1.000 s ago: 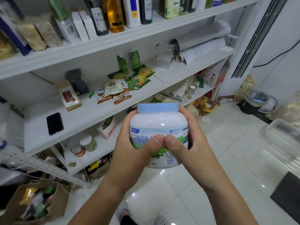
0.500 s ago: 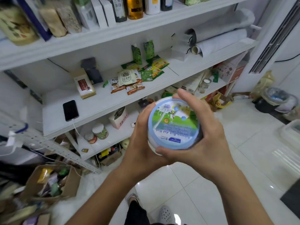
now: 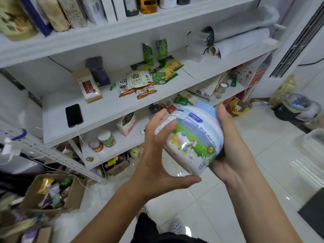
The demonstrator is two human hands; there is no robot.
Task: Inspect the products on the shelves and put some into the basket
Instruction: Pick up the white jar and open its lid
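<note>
Jar (image 3: pixel 191 137), white with blue lid, held tilted: label reads "Selenium Rich And High", with the line beneath too blurred to read. Snack packets (image 3: pixel 138 83) on the middle shelf carry Chinese characters, not legible. Other packaging: print too small.

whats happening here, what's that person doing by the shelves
A person stands at white shelves of snacks and holds a white jar with a blue lid, tilted so the lid points up and away. The right hand cradles its far side; the left hand has fingers on the label and the thumb under its base. They appear to be looking over the label. No basket can be made out in view.
</note>
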